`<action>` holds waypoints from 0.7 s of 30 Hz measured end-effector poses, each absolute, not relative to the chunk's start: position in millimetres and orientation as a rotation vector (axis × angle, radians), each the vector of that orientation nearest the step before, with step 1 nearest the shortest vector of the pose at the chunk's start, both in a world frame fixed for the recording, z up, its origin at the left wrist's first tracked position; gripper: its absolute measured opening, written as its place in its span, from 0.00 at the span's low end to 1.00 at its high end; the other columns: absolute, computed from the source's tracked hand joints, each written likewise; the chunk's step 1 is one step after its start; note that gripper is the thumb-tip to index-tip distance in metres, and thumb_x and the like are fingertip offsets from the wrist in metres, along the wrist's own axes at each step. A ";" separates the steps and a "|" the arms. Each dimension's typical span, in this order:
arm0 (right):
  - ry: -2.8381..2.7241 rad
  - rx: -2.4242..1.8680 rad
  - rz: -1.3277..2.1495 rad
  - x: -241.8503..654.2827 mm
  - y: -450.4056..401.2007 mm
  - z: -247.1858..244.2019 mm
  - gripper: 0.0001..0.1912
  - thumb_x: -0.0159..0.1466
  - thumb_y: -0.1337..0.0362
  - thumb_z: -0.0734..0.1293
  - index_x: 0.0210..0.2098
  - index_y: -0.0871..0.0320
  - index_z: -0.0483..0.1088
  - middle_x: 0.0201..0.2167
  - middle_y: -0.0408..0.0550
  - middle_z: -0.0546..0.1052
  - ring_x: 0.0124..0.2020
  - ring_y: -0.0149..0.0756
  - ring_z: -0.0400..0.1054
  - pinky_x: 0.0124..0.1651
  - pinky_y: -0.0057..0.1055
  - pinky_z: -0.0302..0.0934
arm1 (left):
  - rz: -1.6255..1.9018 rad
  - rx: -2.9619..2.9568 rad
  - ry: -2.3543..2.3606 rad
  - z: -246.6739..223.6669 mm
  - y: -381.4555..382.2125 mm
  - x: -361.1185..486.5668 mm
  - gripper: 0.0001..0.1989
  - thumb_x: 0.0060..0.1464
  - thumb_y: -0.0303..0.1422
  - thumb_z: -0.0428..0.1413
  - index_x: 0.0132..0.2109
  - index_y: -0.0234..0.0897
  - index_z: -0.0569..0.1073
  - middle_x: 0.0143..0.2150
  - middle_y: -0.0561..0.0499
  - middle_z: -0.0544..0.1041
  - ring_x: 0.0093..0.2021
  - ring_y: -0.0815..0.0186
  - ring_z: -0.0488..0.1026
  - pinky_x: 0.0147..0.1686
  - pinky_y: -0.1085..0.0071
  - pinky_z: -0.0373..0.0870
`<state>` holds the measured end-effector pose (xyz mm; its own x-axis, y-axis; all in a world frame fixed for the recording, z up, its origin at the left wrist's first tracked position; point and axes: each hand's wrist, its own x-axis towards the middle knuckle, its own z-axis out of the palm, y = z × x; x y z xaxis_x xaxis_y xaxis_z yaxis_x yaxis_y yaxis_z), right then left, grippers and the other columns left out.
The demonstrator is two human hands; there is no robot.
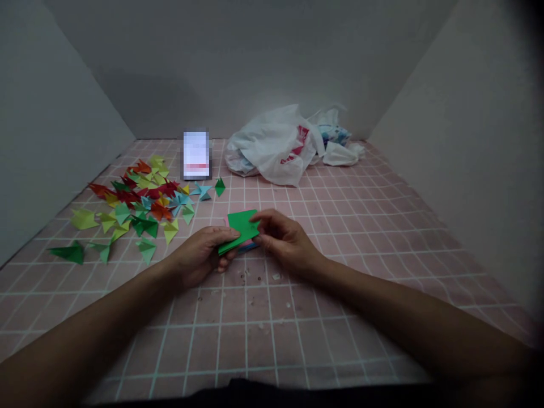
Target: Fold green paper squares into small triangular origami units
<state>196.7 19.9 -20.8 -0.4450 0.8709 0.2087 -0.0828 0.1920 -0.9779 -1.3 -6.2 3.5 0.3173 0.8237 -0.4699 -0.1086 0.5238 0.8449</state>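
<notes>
A green square of origami paper (241, 226) lies on top of a small stack, with pink paper (226, 222) and a bluish edge showing beneath it. My left hand (199, 249) grips the stack from the left, thumb on top and fingers curled underneath. At the right edge, my right hand (284, 238) has its bent index finger and thumb on the green paper's side. How firmly these fingertips pinch it is partly hidden. Folded paper cranes (147, 192) in red, orange, yellow, green and light blue are heaped to the left, beyond my left hand.
A phone with a lit, blurred screen (196, 154) stands near the back wall. Right of it lie a crumpled white plastic bag (276, 144) and a blue-and-white packet (335, 135). Small scraps (276, 276) dot the pink checked cloth (340, 334). Pale walls enclose the table.
</notes>
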 end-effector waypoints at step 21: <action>-1.603 -0.844 1.446 196.0 19.8 -27.8 0.09 0.61 0.60 0.70 0.32 0.58 0.69 0.28 0.40 0.69 0.30 0.30 0.61 0.36 0.30 0.56 | 0.948 1.346 1.283 -2.7 -11.4 2.5 0.10 0.51 0.38 0.63 0.33 0.35 0.75 0.21 0.57 0.71 0.22 0.73 0.65 0.23 0.77 0.60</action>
